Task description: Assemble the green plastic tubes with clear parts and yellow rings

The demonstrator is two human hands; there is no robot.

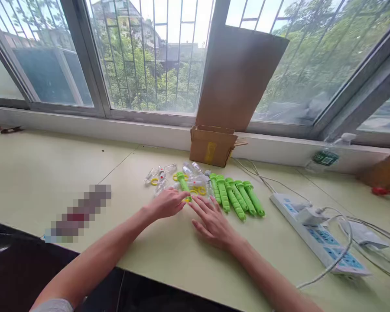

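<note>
one green tube [183,181], ridged, wider at its far end, probably moulded plastic: it was judged light and stiff, not fragile, its smooth finish apt to slip or roll a little; the best hold appeared to be around the ridged shaft, with the wider far end as a stop. position: on or just above the surface [169,260], slanting away from the person, ahead of the hands, its near end between the fingertips. left hand [169,203]: fingers bent, fingertips at the tube's near end; whether they gripped it or merely touched it could not be told. right hand [215,222]: palm down, fingers spread and closed on nothing visible, fingertips just beside that same end. lot nearby: several more green tubes [235,201], laid side by side to the right, beyond the right hand's fingers, well within its reach; assorted clear plastic pieces [160,187], loosely strewn around the single tube, thin-walled and likely more brittle; some yellow rings [202,190], lying among them, small and presumably light. behind: one cardboard box [211,149], against the windowsill wall.
</note>
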